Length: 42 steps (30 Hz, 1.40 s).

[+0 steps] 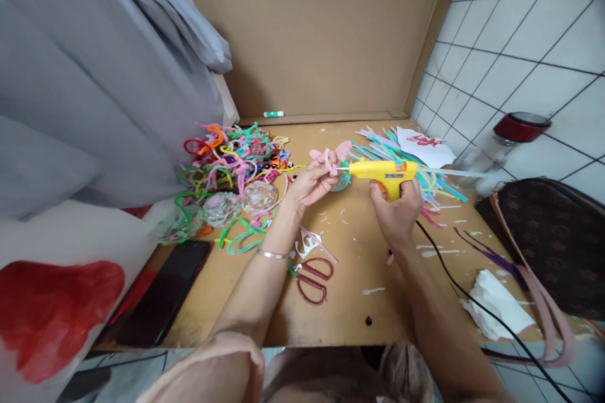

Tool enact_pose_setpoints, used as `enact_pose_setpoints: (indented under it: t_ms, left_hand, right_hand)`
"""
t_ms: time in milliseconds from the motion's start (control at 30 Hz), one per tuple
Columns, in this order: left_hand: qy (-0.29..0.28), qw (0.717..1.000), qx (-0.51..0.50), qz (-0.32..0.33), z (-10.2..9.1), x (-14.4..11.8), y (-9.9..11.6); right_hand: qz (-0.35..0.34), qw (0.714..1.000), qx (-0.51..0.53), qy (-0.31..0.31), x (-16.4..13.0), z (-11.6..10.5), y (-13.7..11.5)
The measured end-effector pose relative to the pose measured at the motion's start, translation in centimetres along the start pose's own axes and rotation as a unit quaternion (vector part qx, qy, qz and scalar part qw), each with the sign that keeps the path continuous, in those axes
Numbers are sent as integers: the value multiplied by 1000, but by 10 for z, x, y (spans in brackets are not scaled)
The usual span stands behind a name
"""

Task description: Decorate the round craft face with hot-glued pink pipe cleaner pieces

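My right hand [396, 209] is wrapped round the grip of a yellow hot glue gun [378, 170], with a long clear glue stick [460, 172] poking out of its back. In my left hand [316, 179] I pinch a bent pink pipe cleaner [327, 162]. The gun's nozzle meets or nearly meets it at my fingertips. Just behind the nozzle sits a small turquoise thing [341, 181], partly hidden by the gun and my fingers. Below my left wrist lie scissors [314, 280] with dark red handles, beside white paper scraps [308, 242].
A tangled heap of coloured pipe cleaners [241, 157] and clear faceted bowls [222, 208] stand left. A black phone [163, 293] lies front left. At right are straight pipe cleaners [397, 145], a jar with red lid [520, 127], a brown bag [558, 239], tissue [496, 303] and the gun's cord [454, 277].
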State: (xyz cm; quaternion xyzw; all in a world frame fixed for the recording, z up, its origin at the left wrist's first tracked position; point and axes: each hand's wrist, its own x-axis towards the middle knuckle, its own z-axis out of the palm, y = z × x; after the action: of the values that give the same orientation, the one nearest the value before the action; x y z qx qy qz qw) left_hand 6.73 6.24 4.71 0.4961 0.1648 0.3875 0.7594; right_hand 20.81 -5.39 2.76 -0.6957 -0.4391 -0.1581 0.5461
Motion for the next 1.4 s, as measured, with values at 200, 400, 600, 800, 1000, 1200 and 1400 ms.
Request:
enact_pose_setpoints:
  t_ms: [200,400,600,800,1000,1200,1400]
  left_hand:
    - [-19,996,-84,-19,5,-2,5]
    - [-36,991,-124,-34,3,-3,3]
    - [-17,991,-120,-48,6,-4,4]
    - [-5,993,-105,-53,12,-4,8]
    - [-36,995,-90,-18,8,-3,5]
    - [-26,997,-71,-28,7,-3,5]
    - [-42,995,-81,-27,5,-2,-2]
  right_hand:
    - [-41,999,-23,10,-3,-3,1]
    - [-66,997,-5,32,-4,-4,2]
    - [-93,995,-10,26,-4,-6,1]
    - [-106,994,-18,32,-3,-7,2]
    - [-117,993,-16,19,-3,-11,3]
    - [-110,993,-7,30,-5,-13,3]
    - [-117,992,-28,39,-5,-11,4]
